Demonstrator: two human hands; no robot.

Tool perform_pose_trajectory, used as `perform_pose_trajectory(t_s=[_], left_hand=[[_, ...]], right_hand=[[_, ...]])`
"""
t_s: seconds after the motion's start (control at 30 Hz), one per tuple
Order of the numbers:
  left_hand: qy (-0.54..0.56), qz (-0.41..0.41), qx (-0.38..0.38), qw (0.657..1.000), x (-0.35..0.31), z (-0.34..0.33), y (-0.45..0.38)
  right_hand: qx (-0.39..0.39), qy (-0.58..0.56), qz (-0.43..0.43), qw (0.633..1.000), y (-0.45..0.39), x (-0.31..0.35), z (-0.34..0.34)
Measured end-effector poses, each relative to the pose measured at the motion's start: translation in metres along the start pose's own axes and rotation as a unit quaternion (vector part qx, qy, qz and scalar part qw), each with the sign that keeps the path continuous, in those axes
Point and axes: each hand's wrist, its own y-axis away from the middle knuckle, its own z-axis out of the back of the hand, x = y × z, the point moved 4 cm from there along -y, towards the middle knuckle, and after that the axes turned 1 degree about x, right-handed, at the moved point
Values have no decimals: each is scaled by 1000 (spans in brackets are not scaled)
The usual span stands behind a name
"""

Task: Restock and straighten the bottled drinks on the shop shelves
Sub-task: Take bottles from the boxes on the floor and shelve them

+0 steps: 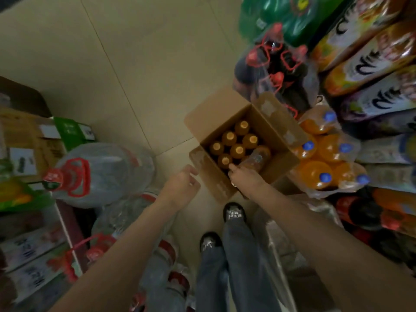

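I look straight down at an open box (227, 113) on the floor (135, 64), its flaps folded outward. Six bottles (237, 150) stand upright inside, and I see only their orange caps. A seventh bottle (255, 158) lies tilted across the near right corner of the box, its neck end under my right hand (244, 176). That hand's fingers curl round the bottle; how much of it they cover I cannot tell, since the hand hides that end. My left hand (184, 183) hovers just beside the box's near left flap, fingers loosely curled, holding nothing; whether a fingertip touches the cardboard I cannot make out.

To the right of the box sits a shrink-wrapped pack of orange drinks (324, 154) with blue caps, and beyond it a wrapped pack of dark bottles (276, 70) with red caps. Further right, cartons (371, 57) on the shelf are blurred and their print unreadable. At the left a large clear water jug (105, 170) with a red handle lies on its side, with a second jug (99, 251) nearer me, partly behind my left forearm. My shoes (234, 212) and trouser legs fill the bottom middle. The whole view is dim and smeared at the edges.
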Motion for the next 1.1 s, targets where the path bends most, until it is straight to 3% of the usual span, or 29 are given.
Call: perform_pose_trajectory(t_s=[0.1,0.2,0.4,0.47,0.57,0.67,0.7,0.77,0.87,1.1], left_hand=[[44,-28,-31,998,-22,8,11],[54,-83,-43,994,-59,25,36],[77,-302,12,950,-172,62,141],[111,-343,9,933,-209,76,187],[124,-404,-24,906,-269,97,282],[182,-438,43,879,-321,97,362],[210,-442,78,869,-336,93,387],[274,-430,153,846,-366,80,431],[279,-447,238,816,-412,50,497],[89,-581,321,742,-492,-80,637]], right_hand=[[-72,-127,-84,986,37,-43,45],[-155,-301,-98,936,100,-77,113],[-343,-324,-21,881,273,-45,275],[-427,-320,-33,845,344,-32,321],[-528,-386,-82,752,448,-23,363],[-549,-538,-84,634,544,-17,368],[-544,-564,-97,614,574,-16,361],[-517,-579,-135,616,628,-11,334],[-470,-567,-162,657,697,4,290],[-598,-509,-214,581,840,10,225]])
